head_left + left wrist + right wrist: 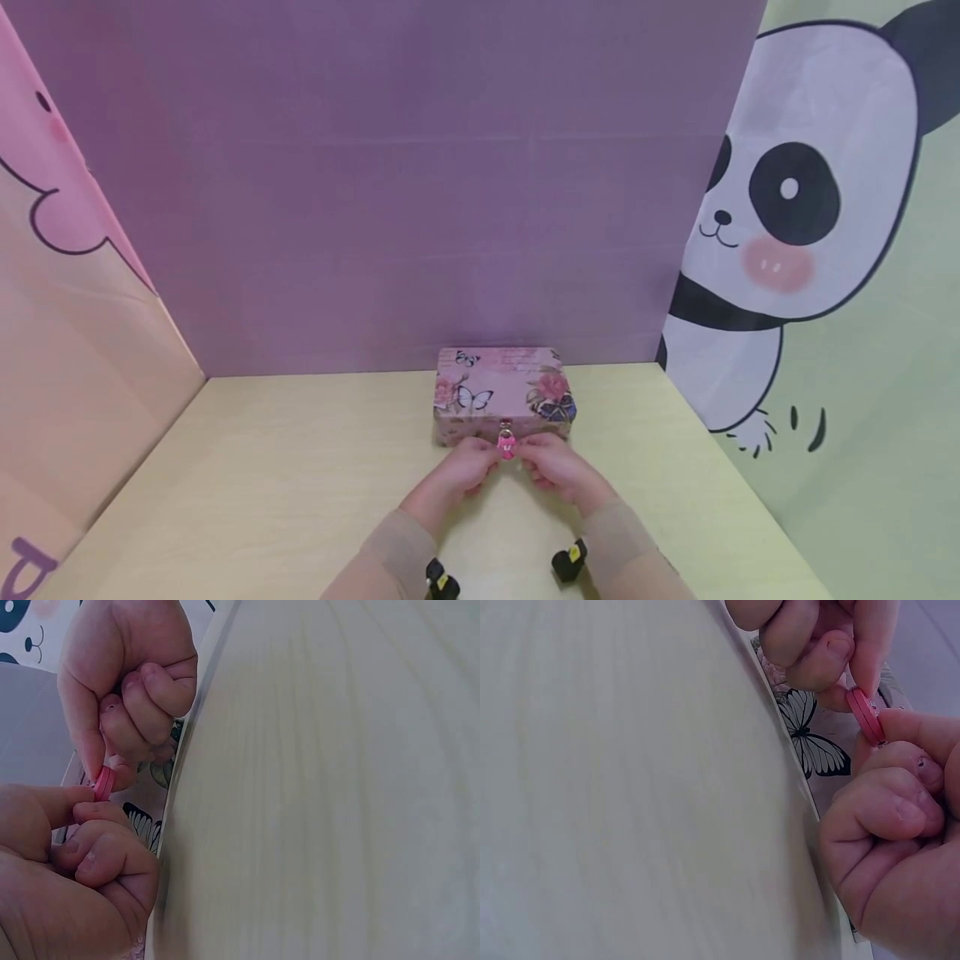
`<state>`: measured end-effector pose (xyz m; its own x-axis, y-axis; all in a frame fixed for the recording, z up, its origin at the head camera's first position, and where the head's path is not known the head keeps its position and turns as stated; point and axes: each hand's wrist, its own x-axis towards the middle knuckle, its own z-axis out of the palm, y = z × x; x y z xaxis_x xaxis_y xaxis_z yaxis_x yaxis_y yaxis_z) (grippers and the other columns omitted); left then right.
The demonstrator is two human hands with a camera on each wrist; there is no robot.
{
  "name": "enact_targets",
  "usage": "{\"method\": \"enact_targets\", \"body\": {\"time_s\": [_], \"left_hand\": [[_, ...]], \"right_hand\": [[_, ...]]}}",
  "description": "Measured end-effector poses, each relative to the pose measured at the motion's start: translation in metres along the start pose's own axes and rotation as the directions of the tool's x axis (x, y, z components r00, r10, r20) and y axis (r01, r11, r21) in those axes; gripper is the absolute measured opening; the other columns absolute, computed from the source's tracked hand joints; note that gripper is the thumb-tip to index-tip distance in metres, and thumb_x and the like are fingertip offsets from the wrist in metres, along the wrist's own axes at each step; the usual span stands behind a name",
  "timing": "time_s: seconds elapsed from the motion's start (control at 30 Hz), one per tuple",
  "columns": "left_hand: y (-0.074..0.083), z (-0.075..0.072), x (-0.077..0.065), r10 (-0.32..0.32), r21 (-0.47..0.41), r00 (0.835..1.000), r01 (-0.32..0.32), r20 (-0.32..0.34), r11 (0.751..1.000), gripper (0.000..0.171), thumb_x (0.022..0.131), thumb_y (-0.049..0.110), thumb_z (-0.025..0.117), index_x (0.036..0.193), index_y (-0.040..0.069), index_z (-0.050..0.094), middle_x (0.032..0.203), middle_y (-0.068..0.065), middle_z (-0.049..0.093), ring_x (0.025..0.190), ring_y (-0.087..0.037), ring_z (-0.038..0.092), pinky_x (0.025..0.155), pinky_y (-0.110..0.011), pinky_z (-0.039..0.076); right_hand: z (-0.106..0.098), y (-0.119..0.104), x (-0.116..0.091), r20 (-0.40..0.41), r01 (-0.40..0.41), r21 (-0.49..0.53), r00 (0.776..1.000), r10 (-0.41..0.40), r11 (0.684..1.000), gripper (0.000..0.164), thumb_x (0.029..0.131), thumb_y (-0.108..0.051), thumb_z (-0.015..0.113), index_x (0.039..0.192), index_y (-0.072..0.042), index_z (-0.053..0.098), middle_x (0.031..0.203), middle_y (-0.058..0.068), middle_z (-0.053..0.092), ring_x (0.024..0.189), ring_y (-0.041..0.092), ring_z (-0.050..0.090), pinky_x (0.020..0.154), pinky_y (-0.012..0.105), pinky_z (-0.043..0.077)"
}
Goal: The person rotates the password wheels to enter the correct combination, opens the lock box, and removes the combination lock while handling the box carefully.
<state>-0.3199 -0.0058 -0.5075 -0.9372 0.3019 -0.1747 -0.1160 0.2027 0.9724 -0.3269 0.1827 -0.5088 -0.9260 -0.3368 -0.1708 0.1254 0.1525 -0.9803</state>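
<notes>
A small pink padlock (507, 448) hangs by its metal shackle from the front latch of a pink box (510, 379) printed with flowers and butterflies. The lid of the box is down. From the left, my left hand (471, 463) pinches one edge of the padlock between thumb and index finger. On the opposite edge, my right hand (553, 462) pinches it the same way. Both wrist views show the pink padlock (104, 784) between the two sets of fingertips, the other fingers curled in. Part of the box front is hidden behind the hands.
The box stands on a pale wood-grain table (300, 467), close to a purple back wall (405, 192). Cartoon-printed panels flank the table, with a panda (862, 167) on the right one. Small black devices (568, 562) sit by both wrists.
</notes>
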Motion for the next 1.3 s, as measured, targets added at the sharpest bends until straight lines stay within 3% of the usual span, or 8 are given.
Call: {"method": "enact_targets", "body": {"time_s": [0.13,0.53,1.3], "left_hand": [[-0.0012,-0.0005,0.0008,0.005,0.011,1.000,-0.005,-0.001,1.000,0.026,0.101,0.016,0.057,0.082,-0.002,0.059,0.057,0.005,0.039,0.043,-0.007,0.027,0.039,-0.023,0.024],[-0.0024,-0.0014,0.0009,0.017,0.004,1.000,-0.017,0.001,1.000,0.030,0.102,0.017,0.056,0.075,0.005,0.054,0.056,0.006,0.037,0.043,-0.007,0.027,0.039,-0.023,0.023],[-0.0008,-0.0009,-0.0011,0.018,0.021,1.000,-0.018,-0.006,1.000,0.030,0.103,0.016,0.055,0.076,0.003,0.056,0.056,0.006,0.036,0.043,-0.007,0.027,0.040,-0.023,0.023]], "right_hand": [[0.0009,-0.0002,-0.0003,0.007,-0.007,0.010,1.000,0.007,1.000,0.019,0.101,-0.014,0.057,0.088,0.000,0.059,0.060,-0.006,0.033,0.047,0.007,0.027,0.043,0.022,0.024],[0.0039,-0.0035,-0.0021,0.022,-0.022,0.005,1.000,0.022,1.000,0.019,0.101,-0.015,0.057,0.088,-0.002,0.060,0.061,-0.005,0.033,0.047,0.008,0.027,0.044,0.022,0.024],[0.0038,-0.0037,-0.0010,0.016,-0.032,-0.005,0.999,0.032,0.999,0.025,0.101,-0.018,0.057,0.078,-0.008,0.057,0.060,-0.005,0.034,0.046,0.009,0.028,0.043,0.023,0.024]]}}
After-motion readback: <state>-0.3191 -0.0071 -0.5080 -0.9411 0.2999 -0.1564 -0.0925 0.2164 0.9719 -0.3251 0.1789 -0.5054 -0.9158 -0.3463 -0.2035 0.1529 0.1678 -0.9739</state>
